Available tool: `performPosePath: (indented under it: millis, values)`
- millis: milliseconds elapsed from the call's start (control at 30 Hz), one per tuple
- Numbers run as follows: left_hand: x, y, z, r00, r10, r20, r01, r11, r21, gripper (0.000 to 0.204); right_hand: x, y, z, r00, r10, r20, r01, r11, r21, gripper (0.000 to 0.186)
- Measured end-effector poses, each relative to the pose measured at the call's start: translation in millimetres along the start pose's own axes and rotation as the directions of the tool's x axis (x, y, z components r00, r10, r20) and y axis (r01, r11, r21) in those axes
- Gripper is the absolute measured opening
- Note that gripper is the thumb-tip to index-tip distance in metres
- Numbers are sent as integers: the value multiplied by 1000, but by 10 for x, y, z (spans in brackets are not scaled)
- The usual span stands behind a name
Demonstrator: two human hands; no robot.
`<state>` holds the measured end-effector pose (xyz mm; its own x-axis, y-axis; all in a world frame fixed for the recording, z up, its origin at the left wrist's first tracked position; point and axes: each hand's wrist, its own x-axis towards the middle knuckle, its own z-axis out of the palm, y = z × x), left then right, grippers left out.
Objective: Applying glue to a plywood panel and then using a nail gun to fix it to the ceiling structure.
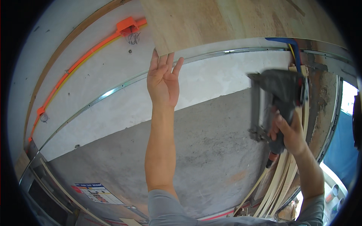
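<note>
A large plywood sheet [226, 22] spans the top of the view overhead. My left hand [163, 81] is raised to its near left corner, fingers stretched up and spread, the fingertips touching the lower edge. Whether they press on it or bear its weight I cannot tell. Low to the right of the sheet, my right hand [288, 130] is wrapped round the handle of a dark nail gun [281, 88]. The tool is slightly blurred, its nose pointing left and its long magazine hanging down on the left. An orange-black hose fitting [271, 159] shows below the handle.
An orange conduit [81, 55] with a junction box [127, 25] runs along the white ceiling. A metal channel [109, 93] crosses the view below it. Blue pipe [298, 54] bends down at the right. Long wooden strips [281, 180] lean by the grey wall [211, 139], where a poster [98, 194] hangs.
</note>
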<state>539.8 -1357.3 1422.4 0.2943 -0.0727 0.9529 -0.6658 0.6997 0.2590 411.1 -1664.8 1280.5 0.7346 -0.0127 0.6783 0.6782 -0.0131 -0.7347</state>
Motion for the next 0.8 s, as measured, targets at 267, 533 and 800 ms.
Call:
performPosePath:
  millis: [267,533,800]
  values:
    - [156,-161,39,978,133,-159,-122,989,78,48,701,-717,788,982,-63,176,51,996,72,37]
    - [156,-239,108,947,188,-262,-183,982,43,33,889,-720,1037,984,-81,157,87,996,-31,35]
    - [152,-227,117,929,184,-321,-175,983,58,32,728,-568,1107,972,18,233,37,973,-229,27]
